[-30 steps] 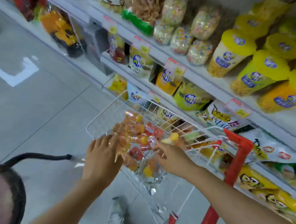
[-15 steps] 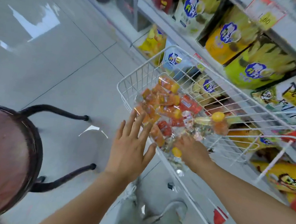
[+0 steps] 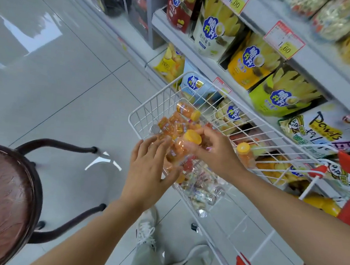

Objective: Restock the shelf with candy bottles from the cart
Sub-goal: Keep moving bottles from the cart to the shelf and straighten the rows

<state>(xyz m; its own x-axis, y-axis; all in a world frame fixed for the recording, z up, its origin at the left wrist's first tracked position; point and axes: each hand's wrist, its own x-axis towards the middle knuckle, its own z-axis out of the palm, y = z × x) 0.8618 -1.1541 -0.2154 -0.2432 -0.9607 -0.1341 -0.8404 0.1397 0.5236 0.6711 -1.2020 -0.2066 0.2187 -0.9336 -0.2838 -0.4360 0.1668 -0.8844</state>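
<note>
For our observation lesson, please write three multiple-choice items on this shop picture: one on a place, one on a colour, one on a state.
1. Where do the candy bottles lie?
A. in the white wire cart
B. on a stool
C. on the floor

2. What colour is the cap of the bottle that the right hand holds?
A. red
B. yellow
C. blue

3. How do the fingers of the left hand lie?
A. curled in a fist
B. wrapped round the red handle
C. stretched out straight

Answers:
1 A: the bottles are heaped inside the wire basket.
2 B: a yellow cap tops the orange bottle that the right hand grips.
3 C: the fingers are extended beside the held bottle and grip nothing.
</note>
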